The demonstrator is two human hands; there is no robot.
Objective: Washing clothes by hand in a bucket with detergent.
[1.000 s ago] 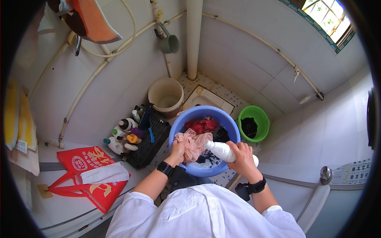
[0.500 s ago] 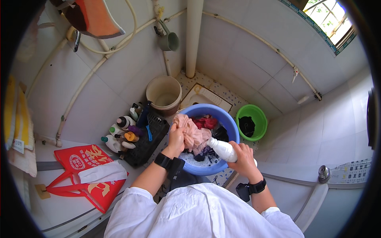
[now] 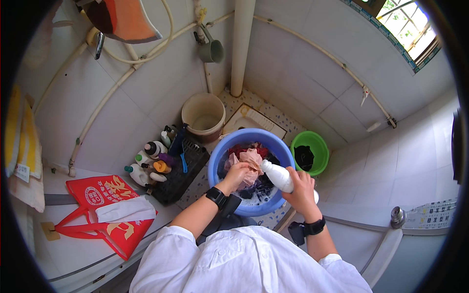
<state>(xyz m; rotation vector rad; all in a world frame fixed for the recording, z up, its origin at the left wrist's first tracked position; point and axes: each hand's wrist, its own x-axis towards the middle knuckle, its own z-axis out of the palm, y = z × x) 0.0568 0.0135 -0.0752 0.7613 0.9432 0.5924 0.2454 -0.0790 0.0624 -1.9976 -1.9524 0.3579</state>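
A blue plastic basin (image 3: 216, 168) holds sudsy water with dark clothes (image 3: 264, 188) and a red cloth (image 3: 240, 148) in it. My left hand (image 3: 235, 177) is closed on a bunched pink garment (image 3: 250, 163) over the basin. White liquid detergent or a similar product seems to be in the white bottle (image 3: 277, 176), which my right hand (image 3: 300, 189) grips by its lower body. The bottle is tilted, its neck pointing left at the pink garment. Whether anything flows from it cannot be made out.
A green basin (image 3: 320, 141) with a dark item stands right of the blue one. Behind are a beige bucket (image 3: 202, 105) and a squat toilet (image 3: 259, 124). On the left, a black crate (image 3: 183, 180) adjoins several bottles; a red bag (image 3: 122, 239) lies nearer.
My left hand has lowered the pink garment and moved it right, into the basin. The bottle in my right hand has shifted slightly right, its neck staying close to the garment.
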